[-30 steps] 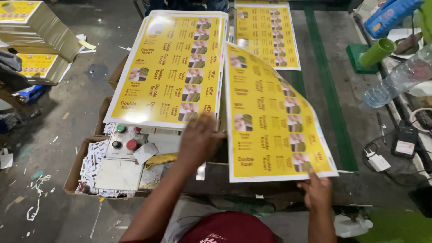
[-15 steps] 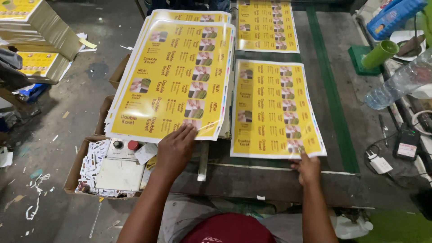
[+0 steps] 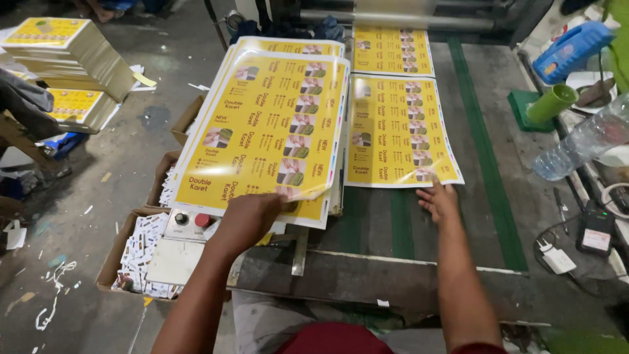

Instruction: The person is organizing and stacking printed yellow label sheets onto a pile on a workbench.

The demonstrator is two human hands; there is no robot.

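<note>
I am seeing the dark table with green stripes [image 3: 488, 196] carrying a stack of glossy yellow printed sheets [image 3: 268, 131]; my left hand [image 3: 252, 213] is pinching the top sheet's curling near corner, while my right hand [image 3: 438, 200], fingers spread, is pressing the near edge of the single yellow printed sheet [image 3: 400, 131] lying flat beside the stack.
</note>
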